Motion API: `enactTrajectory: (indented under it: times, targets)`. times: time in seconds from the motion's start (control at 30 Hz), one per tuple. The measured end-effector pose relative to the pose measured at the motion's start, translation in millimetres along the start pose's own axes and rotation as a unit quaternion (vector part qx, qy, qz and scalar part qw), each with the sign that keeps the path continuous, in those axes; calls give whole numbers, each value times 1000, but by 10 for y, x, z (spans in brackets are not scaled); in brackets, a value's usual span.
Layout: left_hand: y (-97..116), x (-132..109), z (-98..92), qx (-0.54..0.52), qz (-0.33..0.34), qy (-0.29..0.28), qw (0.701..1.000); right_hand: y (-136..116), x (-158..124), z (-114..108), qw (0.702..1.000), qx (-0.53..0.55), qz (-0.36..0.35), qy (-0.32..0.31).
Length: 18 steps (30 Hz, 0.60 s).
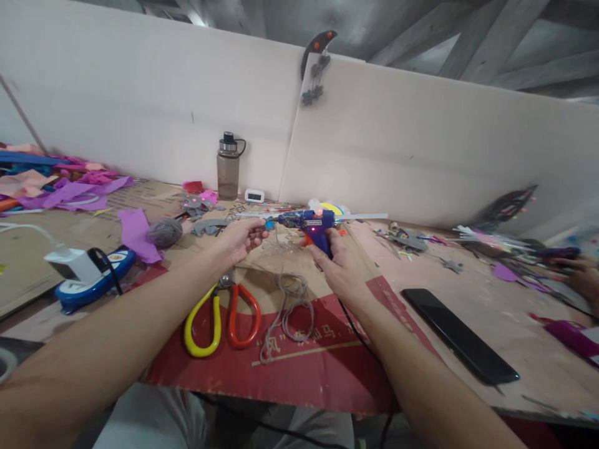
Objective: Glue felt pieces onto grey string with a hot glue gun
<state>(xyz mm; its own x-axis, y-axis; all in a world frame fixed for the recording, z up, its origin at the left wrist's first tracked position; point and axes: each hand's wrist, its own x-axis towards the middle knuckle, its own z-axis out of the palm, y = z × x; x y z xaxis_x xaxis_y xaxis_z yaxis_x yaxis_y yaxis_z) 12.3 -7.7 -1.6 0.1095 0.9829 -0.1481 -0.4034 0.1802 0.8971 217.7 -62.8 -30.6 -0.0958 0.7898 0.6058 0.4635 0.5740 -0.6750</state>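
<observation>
A round ball of fuzzy grey yarn [165,232] sits on the left. Next, big scissors with yellow and red handles [226,281] lie just below the left wrist. The left hand [243,242] is half curled, its fingertips pinching a small bright blue bit [269,224] – too tiny to tell what it is. Thin grey string [294,290] lies in loops below. Close by the blue bit is the tip of a blue plastic glue gun [319,219], held up over the red and brown cardboard [206,381]. The right hand [339,259] wraps around its handle – and farther right lies a long, flat, black phone [458,335]
</observation>
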Motion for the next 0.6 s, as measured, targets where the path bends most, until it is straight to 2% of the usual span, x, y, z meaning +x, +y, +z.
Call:
enactTrajectory:
  times: [0.1,0.6]
  targets:
    - [-4,-1,-7,1,-2,-3,1000,-22,-10,7,1000,14,19,-12]
    - [12,-63,32,12,-21,-5,1000,-89,-24,9,999,-40,6,-10]
